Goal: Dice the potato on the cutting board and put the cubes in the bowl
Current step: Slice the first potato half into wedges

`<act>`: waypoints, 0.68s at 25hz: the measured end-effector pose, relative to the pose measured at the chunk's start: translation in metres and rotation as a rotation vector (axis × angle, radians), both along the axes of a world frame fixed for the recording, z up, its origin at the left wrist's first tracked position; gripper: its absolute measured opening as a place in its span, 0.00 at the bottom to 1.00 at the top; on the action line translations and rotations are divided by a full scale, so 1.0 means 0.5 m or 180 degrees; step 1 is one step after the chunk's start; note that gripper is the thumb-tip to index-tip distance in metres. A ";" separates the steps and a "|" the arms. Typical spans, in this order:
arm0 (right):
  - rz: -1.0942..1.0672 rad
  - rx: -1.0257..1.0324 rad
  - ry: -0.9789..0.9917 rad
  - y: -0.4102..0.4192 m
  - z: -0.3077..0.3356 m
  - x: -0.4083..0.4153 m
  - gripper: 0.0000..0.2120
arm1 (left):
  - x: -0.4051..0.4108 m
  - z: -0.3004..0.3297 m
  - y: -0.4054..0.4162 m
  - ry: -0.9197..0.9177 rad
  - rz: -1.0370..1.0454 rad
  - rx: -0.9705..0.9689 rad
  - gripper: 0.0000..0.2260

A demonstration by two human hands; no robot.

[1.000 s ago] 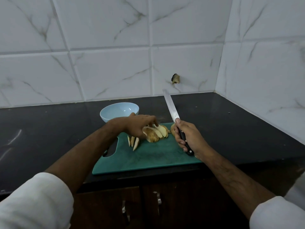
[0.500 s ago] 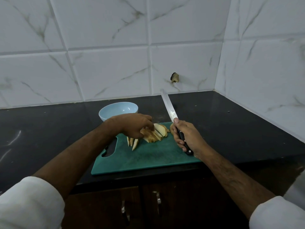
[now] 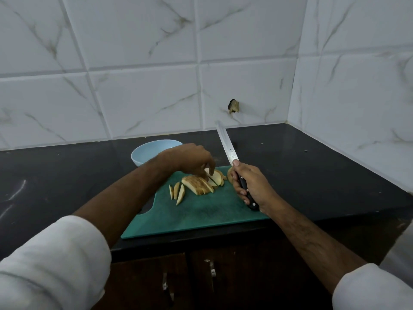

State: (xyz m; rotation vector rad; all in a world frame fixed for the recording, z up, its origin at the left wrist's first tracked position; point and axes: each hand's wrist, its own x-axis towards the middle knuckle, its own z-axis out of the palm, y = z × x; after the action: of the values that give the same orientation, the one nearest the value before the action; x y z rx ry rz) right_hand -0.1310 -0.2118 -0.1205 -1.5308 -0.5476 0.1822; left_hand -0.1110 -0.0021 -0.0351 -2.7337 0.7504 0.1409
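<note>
No legible text; knife (image 3: 230, 147) mark unreadable.

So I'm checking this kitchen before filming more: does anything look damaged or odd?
Yes: the white wall tile has a ragged broken hole above the black counter, behind the knife tip.

Pale potato slices (image 3: 202, 185) lie fanned on the green cutting board (image 3: 196, 215), three slivers (image 3: 177, 191) beside; the light-blue bowl (image 3: 147, 151) sits behind.
</note>
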 end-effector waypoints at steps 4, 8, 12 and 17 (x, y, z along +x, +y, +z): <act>0.0003 0.0069 0.0013 0.000 -0.005 0.009 0.22 | 0.019 0.005 -0.011 0.0140 -0.0225 0.0195 0.10; 0.0057 0.0169 0.0039 -0.002 -0.004 0.009 0.21 | 0.027 -0.006 -0.018 0.0093 -0.0301 0.0435 0.11; 0.0049 0.0194 0.0043 -0.002 -0.002 0.008 0.21 | 0.038 -0.011 -0.013 0.0023 -0.0456 0.0499 0.11; 0.0009 0.0206 0.0084 -0.002 0.003 0.004 0.21 | 0.051 -0.012 -0.006 0.0161 -0.0524 0.0563 0.08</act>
State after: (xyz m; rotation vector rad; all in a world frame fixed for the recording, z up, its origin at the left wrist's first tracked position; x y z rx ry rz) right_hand -0.1289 -0.2125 -0.1189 -1.4630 -0.5300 0.1849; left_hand -0.0854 -0.0052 -0.0412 -2.4987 0.9263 0.2290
